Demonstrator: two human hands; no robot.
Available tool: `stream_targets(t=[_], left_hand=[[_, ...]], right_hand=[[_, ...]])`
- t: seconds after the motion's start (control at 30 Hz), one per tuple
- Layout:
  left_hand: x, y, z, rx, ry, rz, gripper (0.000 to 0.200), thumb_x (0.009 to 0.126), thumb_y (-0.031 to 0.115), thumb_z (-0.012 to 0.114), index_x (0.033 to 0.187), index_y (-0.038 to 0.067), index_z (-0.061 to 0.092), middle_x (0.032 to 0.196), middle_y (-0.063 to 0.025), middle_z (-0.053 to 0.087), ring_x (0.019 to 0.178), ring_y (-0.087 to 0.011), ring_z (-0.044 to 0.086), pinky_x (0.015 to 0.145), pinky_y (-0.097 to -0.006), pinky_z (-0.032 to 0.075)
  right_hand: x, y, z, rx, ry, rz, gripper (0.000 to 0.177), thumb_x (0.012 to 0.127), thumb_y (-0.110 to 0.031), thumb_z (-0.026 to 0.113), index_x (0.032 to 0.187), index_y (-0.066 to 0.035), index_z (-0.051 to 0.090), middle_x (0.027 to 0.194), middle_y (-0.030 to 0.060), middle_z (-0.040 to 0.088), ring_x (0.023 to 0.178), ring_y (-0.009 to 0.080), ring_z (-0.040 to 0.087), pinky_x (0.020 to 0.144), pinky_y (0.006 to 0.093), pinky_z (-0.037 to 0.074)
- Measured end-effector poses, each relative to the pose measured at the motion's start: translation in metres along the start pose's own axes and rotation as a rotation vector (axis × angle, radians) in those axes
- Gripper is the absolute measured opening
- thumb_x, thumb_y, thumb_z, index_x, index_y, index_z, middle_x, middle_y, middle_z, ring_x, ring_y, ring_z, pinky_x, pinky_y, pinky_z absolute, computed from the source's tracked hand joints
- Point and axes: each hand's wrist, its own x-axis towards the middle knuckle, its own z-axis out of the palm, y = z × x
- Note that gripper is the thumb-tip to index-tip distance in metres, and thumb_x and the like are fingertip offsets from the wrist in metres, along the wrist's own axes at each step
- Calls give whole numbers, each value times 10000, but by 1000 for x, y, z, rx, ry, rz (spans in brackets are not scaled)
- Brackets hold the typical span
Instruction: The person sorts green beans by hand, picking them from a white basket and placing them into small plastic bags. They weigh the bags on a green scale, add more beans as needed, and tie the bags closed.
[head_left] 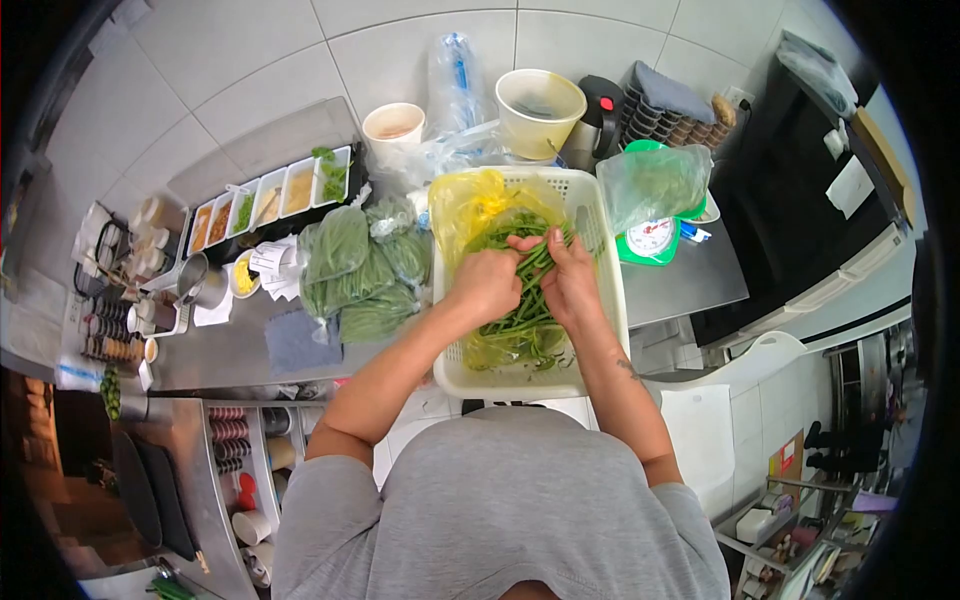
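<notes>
Long green beans [530,312] lie in a yellow plastic bag [452,215] inside a white perforated basket [612,315] in front of me. My left hand [486,284] is closed over the beans, knuckles up, its fingertips hidden among them. My right hand [572,278] grips green beans from the other side, with its thumb up along them. Both hands are close together above the basket. Left of it, clear bags of green vegetables [345,262] lie piled on the steel counter [390,357].
A green dial scale [650,238] carrying a bagged green item [655,188] stands right of the basket. Behind are a large tub [540,108], a smaller tub [394,130] and a black jug [596,118]. Garnish trays [270,197] and a grey cloth [302,340] are at left.
</notes>
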Motion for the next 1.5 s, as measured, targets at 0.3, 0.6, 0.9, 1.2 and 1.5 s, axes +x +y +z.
stream_targets(t=[0.3, 0.6, 0.9, 1.2, 1.5], left_hand=[[14, -9, -27, -209, 98, -458, 318, 823, 290, 609, 737, -15, 585, 705, -224, 597, 666, -365, 594, 618, -423, 462], [23, 43, -6, -380, -123, -193, 517, 889, 262, 518, 1264, -68, 384, 1133, -271, 551, 1095, -401, 522, 904, -412, 422], [40, 36, 10, -617, -297, 7, 376, 901, 260, 514, 1083, -67, 472, 877, -178, 607, 755, -301, 590, 713, -373, 467], [45, 20, 40, 155, -380, -21, 397, 814, 371, 602, 882, -20, 614, 944, -222, 619, 858, -354, 610, 764, -425, 487], [45, -28, -3, -357, -254, -235, 193, 809, 180, 646, 810, 3, 568, 671, -76, 588, 602, -179, 590, 518, -332, 453]], right_hand=[[6, -26, -21, 43, -24, -86, 173, 979, -203, 399, 1013, -36, 431, 893, 135, 624, 1012, 303, 595, 882, 411, 463], [4, -36, 11, -264, -32, -312, 193, 964, -227, 444, 1052, -56, 441, 1122, 182, 599, 1208, 267, 451, 992, 396, 357], [13, -42, -20, 10, -152, -5, 177, 940, -245, 491, 920, -69, 506, 1085, 161, 601, 1069, 245, 527, 917, 381, 404], [9, -44, -41, -31, 195, -168, 173, 932, -186, 527, 887, -20, 529, 599, -21, 375, 519, 107, 345, 522, 279, 381], [-5, -32, -55, -581, 65, 44, 280, 928, -229, 528, 1077, 2, 580, 820, 54, 605, 688, 121, 533, 664, 251, 437]])
